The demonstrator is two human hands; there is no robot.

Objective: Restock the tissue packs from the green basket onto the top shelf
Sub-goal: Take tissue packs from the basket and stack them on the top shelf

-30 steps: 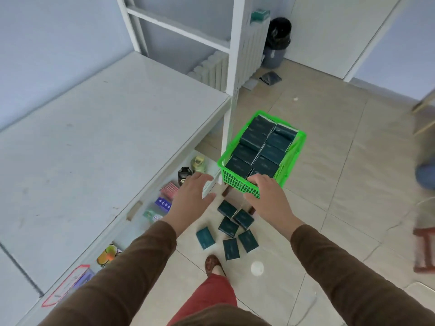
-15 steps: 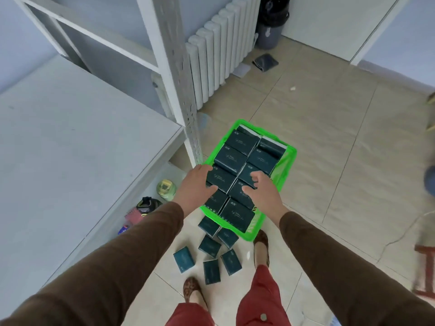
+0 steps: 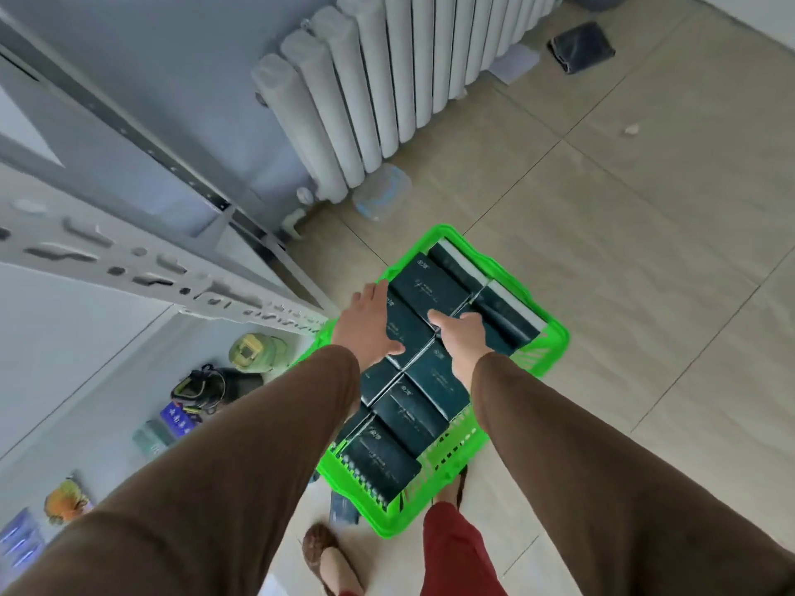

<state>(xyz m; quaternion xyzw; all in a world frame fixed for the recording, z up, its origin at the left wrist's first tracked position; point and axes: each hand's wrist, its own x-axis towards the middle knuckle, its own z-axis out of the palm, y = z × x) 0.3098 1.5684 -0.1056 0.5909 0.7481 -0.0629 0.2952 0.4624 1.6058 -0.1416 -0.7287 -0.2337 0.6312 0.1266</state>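
Observation:
The green basket (image 3: 546,337) sits low in front of me, packed with several dark teal tissue packs (image 3: 430,286). My left hand (image 3: 368,324) lies palm down, fingers apart, on the packs at the basket's left side. My right hand (image 3: 462,344) rests on the packs in the middle with its fingers bent down; its grip is hidden. The top shelf (image 3: 56,337) is the pale flat surface at the left, beside a white slotted post (image 3: 172,277). One loose pack (image 3: 344,509) shows on the floor under the basket's near corner.
A white radiator (image 3: 387,79) stands on the wall behind the basket. Small goods lie on a lower shelf at the left, among them a yellow-green item (image 3: 254,348). My foot in a brown shoe (image 3: 329,561) is below the basket. A dark cloth (image 3: 580,47) lies far right.
My view has swung down and closer to the basket. Both hands have slid farther along the packs toward the basket's far end; the right hand left the rim a second ago.

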